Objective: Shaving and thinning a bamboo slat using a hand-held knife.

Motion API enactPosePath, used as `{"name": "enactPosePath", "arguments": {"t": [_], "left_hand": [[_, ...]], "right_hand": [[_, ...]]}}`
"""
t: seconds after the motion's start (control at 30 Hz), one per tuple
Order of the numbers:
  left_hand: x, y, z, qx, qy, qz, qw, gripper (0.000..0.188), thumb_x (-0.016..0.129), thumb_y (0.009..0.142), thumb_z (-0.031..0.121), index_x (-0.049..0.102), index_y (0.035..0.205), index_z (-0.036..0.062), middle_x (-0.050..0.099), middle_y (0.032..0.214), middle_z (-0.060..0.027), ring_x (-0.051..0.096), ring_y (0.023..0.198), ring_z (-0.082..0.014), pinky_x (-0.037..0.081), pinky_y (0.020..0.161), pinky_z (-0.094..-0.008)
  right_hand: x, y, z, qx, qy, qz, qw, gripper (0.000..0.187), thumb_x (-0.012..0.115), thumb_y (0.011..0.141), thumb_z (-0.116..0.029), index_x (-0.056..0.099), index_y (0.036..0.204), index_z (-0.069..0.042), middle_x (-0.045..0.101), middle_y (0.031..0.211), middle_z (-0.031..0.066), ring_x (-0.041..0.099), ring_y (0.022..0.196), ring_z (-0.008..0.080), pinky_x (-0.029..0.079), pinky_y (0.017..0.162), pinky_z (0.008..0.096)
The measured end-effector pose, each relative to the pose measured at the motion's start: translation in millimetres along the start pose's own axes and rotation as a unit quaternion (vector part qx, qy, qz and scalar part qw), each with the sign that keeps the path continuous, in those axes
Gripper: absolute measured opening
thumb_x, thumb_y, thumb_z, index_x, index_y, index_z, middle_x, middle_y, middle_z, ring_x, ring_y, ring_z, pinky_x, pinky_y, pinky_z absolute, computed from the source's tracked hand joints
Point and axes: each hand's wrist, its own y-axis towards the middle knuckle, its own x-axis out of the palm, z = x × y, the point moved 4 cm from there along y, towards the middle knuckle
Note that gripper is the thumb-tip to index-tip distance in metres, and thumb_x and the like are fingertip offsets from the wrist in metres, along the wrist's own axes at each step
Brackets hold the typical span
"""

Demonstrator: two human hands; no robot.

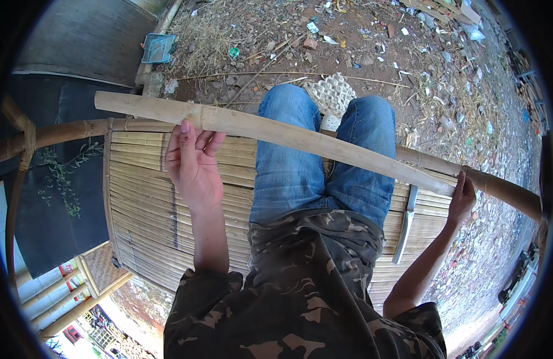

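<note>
A long pale bamboo strip [276,133] lies crosswise above my thighs, its left end farther from me than its right. My left hand [195,161] supports it near a node, the thumb on the near edge and the other fingers partly hidden behind it. At the strip's right end, my right hand [463,197] pinches it between thumb and fingers. Beside my right thigh a knife [405,230] with a long blade rests on the slatted bamboo bench [151,197], away from both hands.
Thick bamboo poles [503,194] frame the bench. Past my knees are a grey egg tray [331,93] and littered ground [360,54]. A blue plastic basket [158,48] stands by the wall at far left. A leafy plant [64,176] shows against a dark panel [79,233].
</note>
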Motion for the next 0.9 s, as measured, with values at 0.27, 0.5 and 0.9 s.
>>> {"name": "enactPosePath", "arguments": {"t": [0.27, 0.5, 0.9], "left_hand": [[-2.6, -2.8, -0.9, -0.014, -0.006, -0.010, 1.000, 0.021, 0.057, 0.097, 0.014, 0.062, 0.109, -0.0022, 0.068, 0.101, -0.0157, 0.069, 0.093, -0.0227, 0.060, 0.081, -0.0352], [-0.5, -6.8, 0.5, 0.011, 0.024, -0.043, 0.999, 0.023, 0.059, 0.094, 0.007, 0.060, 0.114, -0.0039, 0.068, 0.101, -0.0136, 0.068, 0.093, -0.0202, 0.060, 0.082, -0.0339], [9.6, -21.1, -18.2, -0.139, -0.054, 0.002, 0.989, 0.036, 0.043, 0.103, 0.027, 0.048, 0.126, 0.0004, 0.062, 0.114, -0.0177, 0.062, 0.109, -0.0319, 0.052, 0.093, -0.0480]], "right_hand": [[14.4, 0.5, 27.7, -0.002, -0.020, -0.030, 0.999, 0.042, 0.053, 0.097, -0.040, 0.063, 0.084, -0.001, 0.054, 0.065, 0.0150, 0.050, 0.059, 0.0248, 0.041, 0.059, 0.0394], [21.0, -5.8, 48.7, -0.019, 0.035, -0.038, 0.998, 0.042, 0.057, 0.098, -0.034, 0.065, 0.089, 0.005, 0.055, 0.070, -0.0003, 0.041, 0.065, 0.0057, 0.035, 0.057, 0.0245], [-10.1, -25.3, 23.7, -0.072, -0.049, 0.247, 0.965, 0.048, 0.054, 0.097, -0.039, 0.056, 0.068, -0.001, 0.044, 0.052, 0.0039, 0.036, 0.047, 0.0136, 0.031, 0.045, 0.0342]]}}
